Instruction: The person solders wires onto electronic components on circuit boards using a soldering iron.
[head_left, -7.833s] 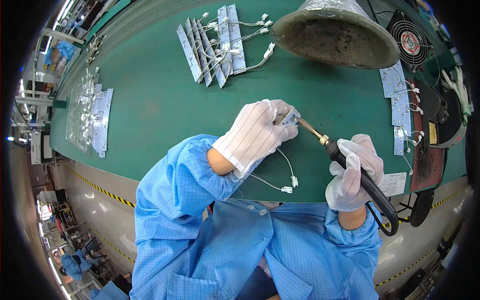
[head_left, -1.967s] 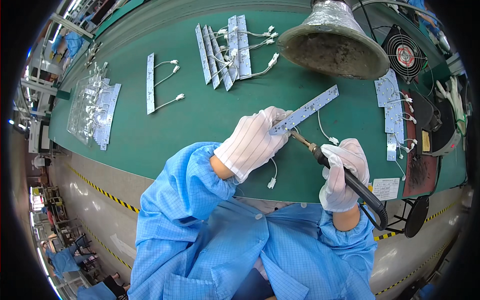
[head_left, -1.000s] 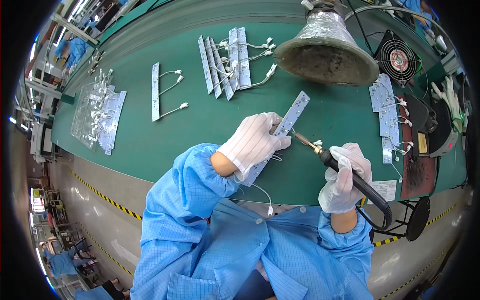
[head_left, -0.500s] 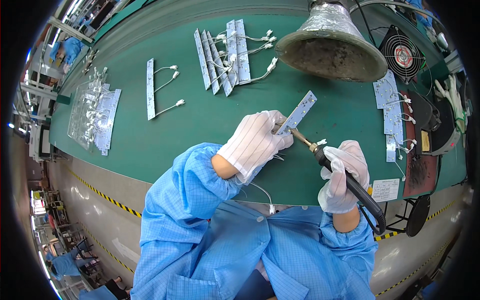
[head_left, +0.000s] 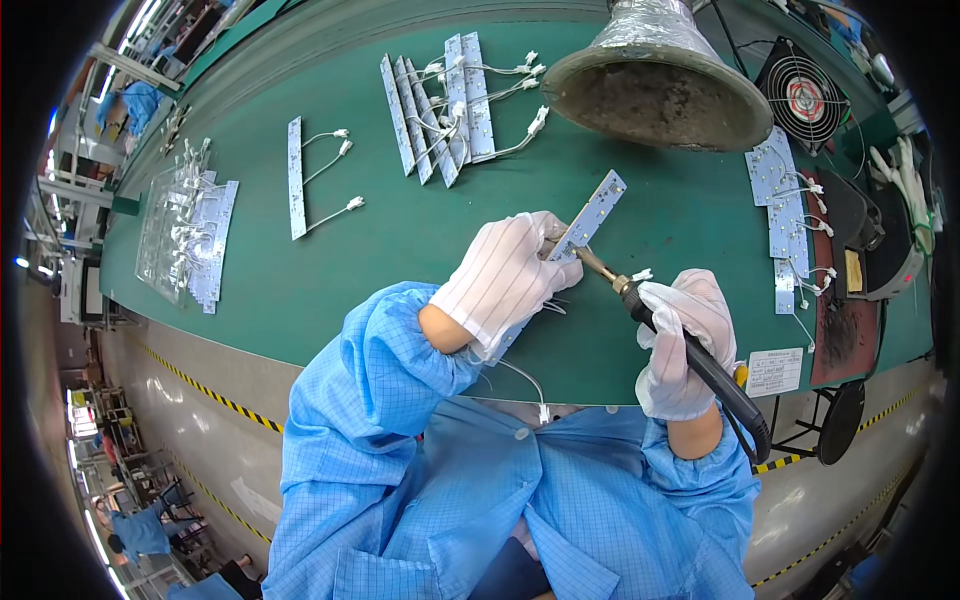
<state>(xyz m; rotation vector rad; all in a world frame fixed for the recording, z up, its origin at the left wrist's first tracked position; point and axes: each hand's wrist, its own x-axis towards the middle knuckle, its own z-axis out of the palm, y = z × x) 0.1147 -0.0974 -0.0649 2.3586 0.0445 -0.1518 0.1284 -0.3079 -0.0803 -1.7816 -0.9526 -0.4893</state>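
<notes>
My left hand (head_left: 497, 278), in a white striped glove, is closed on a narrow light-blue LED circuit board (head_left: 592, 214). The board slants up and to the right out of my fingers; its middle is hidden under the glove. White wires come out below the hand, one ending in a white connector (head_left: 544, 412) at the table edge. My right hand (head_left: 690, 343), gloved too, grips the black handle of a soldering iron (head_left: 722, 382). The iron's metal tip reaches the board right beside my left fingertips; whether it touches I cannot tell.
A wide fume-extraction hood (head_left: 660, 95) hangs at the back right, near a small fan (head_left: 803, 97). Wired boards lie in a group (head_left: 470, 100) at the back, singly (head_left: 296, 180) at the left, by a clear tray (head_left: 160, 235), and at the right (head_left: 785, 215) beside a soldering stand (head_left: 880, 240).
The view has shifted slightly, so the scene sits a little higher. Both hands keep their grips, and the iron's tip stays by the board.
</notes>
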